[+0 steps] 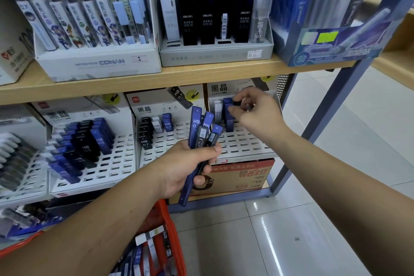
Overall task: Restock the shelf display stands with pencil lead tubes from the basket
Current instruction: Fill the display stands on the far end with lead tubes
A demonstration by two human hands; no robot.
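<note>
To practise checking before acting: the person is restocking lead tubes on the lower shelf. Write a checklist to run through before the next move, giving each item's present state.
1. Right hand pinches a tube at the right-end stand: ok.
2. Tube fully seated in its slot: cannot tell, fingers hide it.
3. Free slots in the stand: ok, many.
4. Left hand grips the bundle of spare tubes: ok.
5. Basket has more tubes: ok.

The head-worn wide-angle camera is looking forward and down, facing the wooden shelf [134,84] and the display stands [242,143] beneath it at close range. The basket [176,242] is showing at the bottom edge, the floor [324,219] on the right.
</note>
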